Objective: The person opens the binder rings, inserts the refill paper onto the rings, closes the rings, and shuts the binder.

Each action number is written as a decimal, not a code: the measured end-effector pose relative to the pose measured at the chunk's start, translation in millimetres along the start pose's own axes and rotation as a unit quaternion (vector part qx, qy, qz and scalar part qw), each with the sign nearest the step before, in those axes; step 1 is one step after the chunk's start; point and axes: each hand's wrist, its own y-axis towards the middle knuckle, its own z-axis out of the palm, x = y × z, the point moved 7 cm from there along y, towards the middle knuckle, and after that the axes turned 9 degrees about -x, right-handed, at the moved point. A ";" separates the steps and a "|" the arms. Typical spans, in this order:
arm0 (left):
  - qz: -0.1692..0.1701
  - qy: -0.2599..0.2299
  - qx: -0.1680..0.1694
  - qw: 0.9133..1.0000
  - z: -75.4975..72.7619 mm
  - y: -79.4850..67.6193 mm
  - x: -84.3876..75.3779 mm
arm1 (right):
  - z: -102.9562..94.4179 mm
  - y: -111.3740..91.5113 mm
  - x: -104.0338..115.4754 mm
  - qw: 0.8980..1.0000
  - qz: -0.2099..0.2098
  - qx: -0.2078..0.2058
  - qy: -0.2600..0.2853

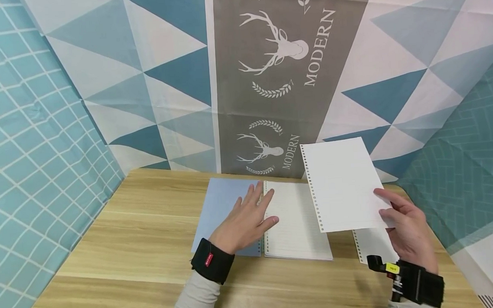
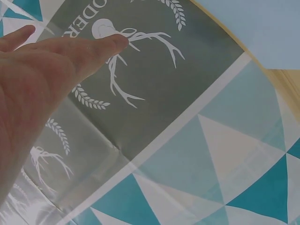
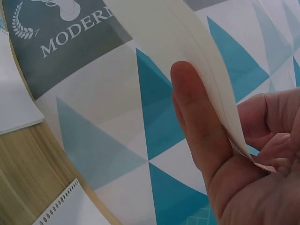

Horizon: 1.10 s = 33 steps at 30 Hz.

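Note:
My right hand (image 1: pixel 410 229) pinches a loose hole-punched sheet (image 1: pixel 342 186) by its right edge and holds it up above the table. In the right wrist view the sheet (image 3: pixel 187 42) bends between thumb and fingers. An open ring-bound notebook lies flat, with a blue cover (image 1: pixel 222 211) at left and lined pages (image 1: pixel 296 226) at right. Over the notebook's middle is my left hand (image 1: pixel 243 224), fingers spread and holding nothing; whether it touches the notebook I cannot tell. Below the lifted sheet, another punched sheet (image 1: pixel 377 246) lies on the table, partly hidden by the right hand.
The wooden table (image 1: pixel 138 238) stretches out left and in front of the notebook. Behind it hangs a patterned cloth (image 1: pixel 260 102) with deer heads and triangles. Teal grid cloth (image 1: pixel 40 137) covers the left side, and green cloth (image 1: pixel 473 160) the right.

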 end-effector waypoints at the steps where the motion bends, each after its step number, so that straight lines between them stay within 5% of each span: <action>1: 0.000 0.000 0.000 1.000 0.1 0.2 0.1 | 0.7 0.2 0.0 1.000 0.000 0.001 -0.002; 33: -0.005 0.001 0.002 1.000 0.9 0.3 3.9 | 30.0 0.5 -8.4 0.994 0.013 0.070 -0.085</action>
